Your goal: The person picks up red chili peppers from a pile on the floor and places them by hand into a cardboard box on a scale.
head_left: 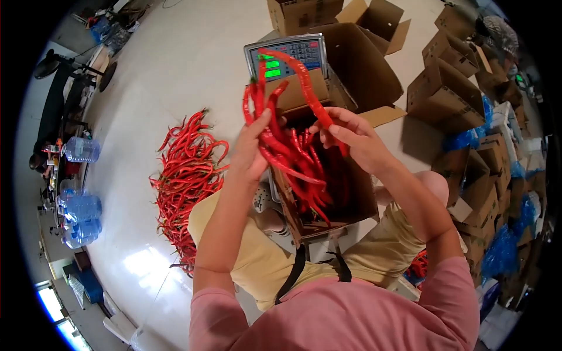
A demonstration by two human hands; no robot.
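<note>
My left hand [252, 146] is closed around a bunch of long red chilies [275, 126] above an open cardboard box [363, 199]. One long curved chili [301, 73] is pinched in my right hand [354, 140], its far end reaching up over the scale. More red chilies [336, 181] lie inside the box, between my knees. Behind the box stands a scale display [293, 52] with green lit digits and a keypad. A large heap of red chilies [184, 187] lies on the floor to the left.
Open cardboard boxes [448, 96] stand at the back and right, with blue plastic bags [503, 251] among stacked cartons. Large clear water bottles [82, 150] stand at the far left beside a black fan [107, 76]. More chilies [418, 266] show by my right leg.
</note>
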